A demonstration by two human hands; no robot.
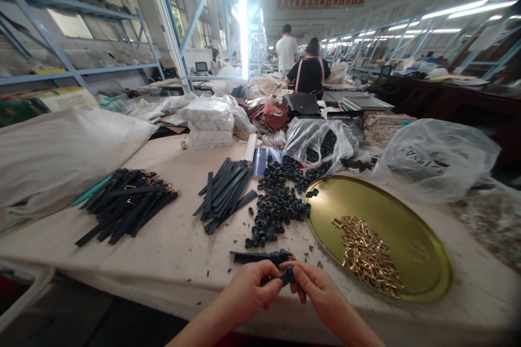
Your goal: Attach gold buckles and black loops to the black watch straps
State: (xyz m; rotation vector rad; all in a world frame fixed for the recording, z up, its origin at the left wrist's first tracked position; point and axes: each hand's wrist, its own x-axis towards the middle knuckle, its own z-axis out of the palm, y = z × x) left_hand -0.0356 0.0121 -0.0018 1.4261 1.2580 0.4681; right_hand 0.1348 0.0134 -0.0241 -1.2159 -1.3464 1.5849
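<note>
At the table's front edge, my left hand point(257, 285) and my right hand point(314, 281) meet, both pinching a short black strap point(287, 275). Fingers cover most of it, so whether a loop sits on it cannot be made out. Just beyond my hands lies another black strap point(258, 256) with a bit of gold metal at its right end. Farther out spreads a heap of small black loops point(279, 211). To the right, a pile of gold buckles point(368, 255) rests on a round gold tray point(425, 238).
Flat black strips point(228, 190) are stacked left of the loops. A pile of straps with gold buckles point(128, 203) lies farther left. Plastic bags point(437, 160) and wrapped bundles point(209, 122) crowd the back of the table point(175, 260). Two people point(309, 73) are beyond it.
</note>
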